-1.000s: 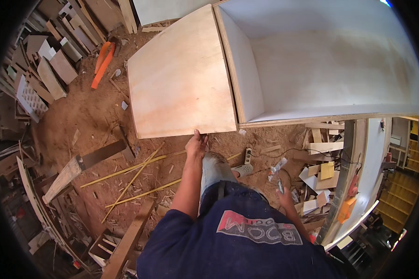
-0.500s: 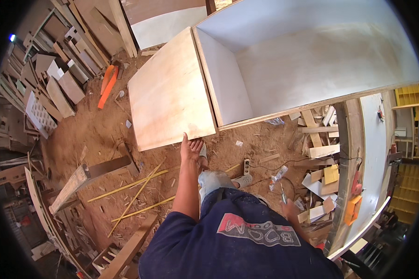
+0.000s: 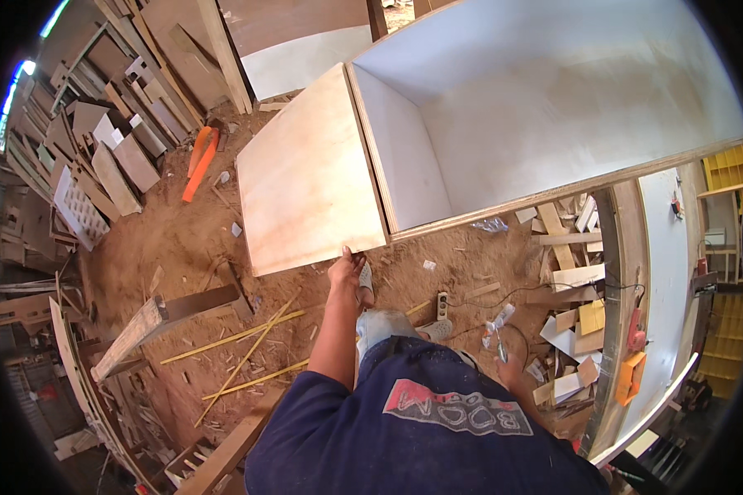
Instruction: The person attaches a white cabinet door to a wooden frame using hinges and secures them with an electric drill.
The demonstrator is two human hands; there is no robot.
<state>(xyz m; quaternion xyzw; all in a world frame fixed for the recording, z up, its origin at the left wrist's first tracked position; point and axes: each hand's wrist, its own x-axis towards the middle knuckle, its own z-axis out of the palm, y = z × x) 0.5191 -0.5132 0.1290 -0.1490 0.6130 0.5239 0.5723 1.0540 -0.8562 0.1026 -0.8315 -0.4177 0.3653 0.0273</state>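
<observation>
A plain plywood door panel (image 3: 314,177) lies swung out to the left of a wooden cabinet box (image 3: 520,124) with a pale grey interior. My left hand (image 3: 348,268) grips the panel's near edge close to its right corner, thumb on top and fingers curled below. Down at my right side, my right hand (image 3: 513,370) is closed around a slim tool with a shiny metal end (image 3: 502,351). My body partly hides that hand, and the tool's kind is unclear.
A power strip (image 3: 442,305) with a cable lies by my feet. Yellow strips (image 3: 248,351) and an orange strap (image 3: 198,165) are on the dusty floor. Offcuts (image 3: 574,276) pile up right, near an orange frame-like object (image 3: 628,378). Boards (image 3: 124,169) lean at left.
My left hand has slid right along the panel's near edge, and its fingers are more curled. The view has shifted slightly. My right hand stays low with the tool.
</observation>
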